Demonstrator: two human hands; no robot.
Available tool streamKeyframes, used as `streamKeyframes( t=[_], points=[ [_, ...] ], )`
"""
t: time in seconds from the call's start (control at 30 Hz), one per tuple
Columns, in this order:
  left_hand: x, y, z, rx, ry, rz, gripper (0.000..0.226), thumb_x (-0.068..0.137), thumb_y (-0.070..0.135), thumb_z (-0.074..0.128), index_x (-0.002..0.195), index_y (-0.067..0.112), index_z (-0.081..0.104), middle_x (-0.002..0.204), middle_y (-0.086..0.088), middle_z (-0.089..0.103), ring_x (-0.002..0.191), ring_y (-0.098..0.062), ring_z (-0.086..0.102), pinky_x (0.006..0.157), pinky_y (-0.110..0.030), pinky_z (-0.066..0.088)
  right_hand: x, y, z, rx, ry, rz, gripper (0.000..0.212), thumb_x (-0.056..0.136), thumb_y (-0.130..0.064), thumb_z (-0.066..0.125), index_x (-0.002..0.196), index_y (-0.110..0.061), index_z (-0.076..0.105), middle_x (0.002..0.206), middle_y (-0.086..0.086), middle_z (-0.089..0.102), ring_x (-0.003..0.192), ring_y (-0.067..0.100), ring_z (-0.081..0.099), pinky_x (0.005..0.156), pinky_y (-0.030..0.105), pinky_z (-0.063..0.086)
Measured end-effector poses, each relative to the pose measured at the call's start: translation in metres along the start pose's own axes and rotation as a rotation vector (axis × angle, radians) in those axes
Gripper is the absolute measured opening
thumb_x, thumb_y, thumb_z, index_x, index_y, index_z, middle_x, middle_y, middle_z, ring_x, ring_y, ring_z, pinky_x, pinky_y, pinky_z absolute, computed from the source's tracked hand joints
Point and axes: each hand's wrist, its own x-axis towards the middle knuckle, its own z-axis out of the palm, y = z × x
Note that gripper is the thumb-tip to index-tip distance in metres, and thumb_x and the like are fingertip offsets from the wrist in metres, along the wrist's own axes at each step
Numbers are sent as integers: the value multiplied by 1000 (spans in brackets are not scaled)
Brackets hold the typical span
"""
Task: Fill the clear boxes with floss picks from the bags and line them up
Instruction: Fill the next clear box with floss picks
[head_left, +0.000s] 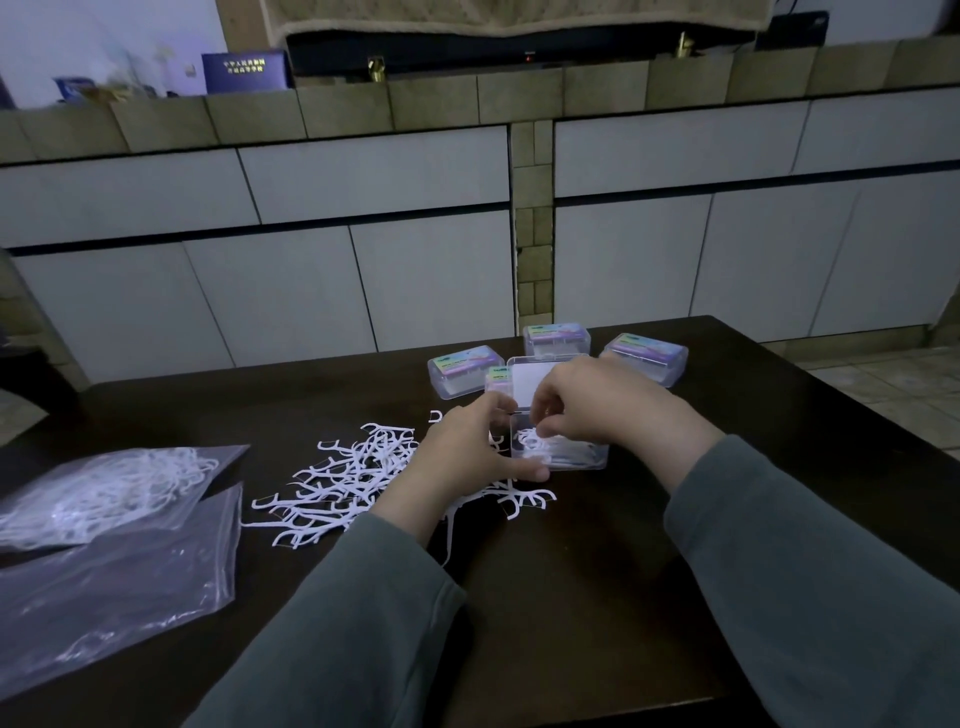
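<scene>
An open clear box (574, 453) stands on the dark table (571, 597) with its lid (535, 384) raised at the back and white floss picks inside. My left hand (470, 457) grips the box's left front corner, thumb along its near edge. My right hand (597, 402) reaches over the box, its fingertips pinching floss picks inside it. A loose pile of floss picks (353, 478) lies to the left of the box. Three closed, labelled clear boxes (457, 371) (557, 338) (644, 356) stand behind; a fourth is partly hidden by the lid.
Two plastic bags lie at the left: one (109, 488) holds floss picks, the nearer one (104, 587) is almost flat. White cabinets (311, 260) stand beyond the table's far edge. Tiled floor shows at the right.
</scene>
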Motion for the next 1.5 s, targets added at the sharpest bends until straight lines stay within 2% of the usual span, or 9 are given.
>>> streamKeyframes(
  t=[0.1,0.27,0.4,0.57,0.67,0.93,1.2,1.3,1.5],
  points=[
    [-8,0,-18,66,-17,34,79,65,56,80,132,27,50,131,9,58,117,-9,53,98,-36,46,-1,-10,-5,-21,6,-35,19,91,-37,62,109,-33,68,103,-10,65,98,11,56,95,35,38],
    [-29,-19,-68,203,-26,-28,47,80,53,69,120,33,59,123,14,59,103,-4,52,87,-25,44,2,-31,-4,35,-137,-68,21,88,-34,67,109,-30,70,108,-10,65,101,11,55,93,33,42],
    [-53,-37,-89,324,-86,-72,43,78,57,68,115,34,65,119,16,60,104,-4,51,88,-26,42,4,-48,-1,-53,-163,-103,26,80,-42,74,103,-30,72,112,-8,64,112,15,51,95,38,32],
    [-67,-43,-82,361,-127,-28,42,72,47,79,111,36,68,121,16,61,115,-5,51,96,-28,43,4,-67,-3,-182,-233,-128,46,73,-42,81,115,-29,67,118,-5,63,112,19,50,83,34,28],
    [-66,-46,-77,413,-154,-29,41,74,38,80,113,34,68,120,14,60,114,-7,52,97,-30,44,7,-74,-1,-257,-324,-91,49,73,-35,81,118,-25,64,121,-2,61,116,21,52,92,40,29],
    [-69,-48,-76,375,-180,-36,18,81,36,75,99,32,71,103,14,67,98,-5,59,87,-28,50,12,-64,4,-216,-280,-48,23,76,-33,80,96,-26,71,107,-5,67,113,18,51,98,40,30],
    [-68,-55,-72,379,-142,65,25,81,41,74,104,35,67,115,17,57,110,-4,52,96,-31,46,10,-62,8,-38,-195,-122,18,82,-41,73,96,-30,71,101,-9,65,106,15,51,89,35,28],
    [-69,-57,-66,334,-122,157,35,83,41,68,117,39,59,127,19,55,121,-5,48,103,-36,42,7,-58,4,-19,-155,-96,20,88,-40,67,106,-31,68,108,-9,64,110,16,53,101,40,27],
    [-70,-52,-60,389,-177,152,46,87,32,67,130,39,54,136,20,50,128,-4,42,107,-30,38,-2,-64,-4,-138,-337,-19,53,79,-45,74,124,-21,59,119,-1,62,116,22,51,99,40,29]
  ],
)
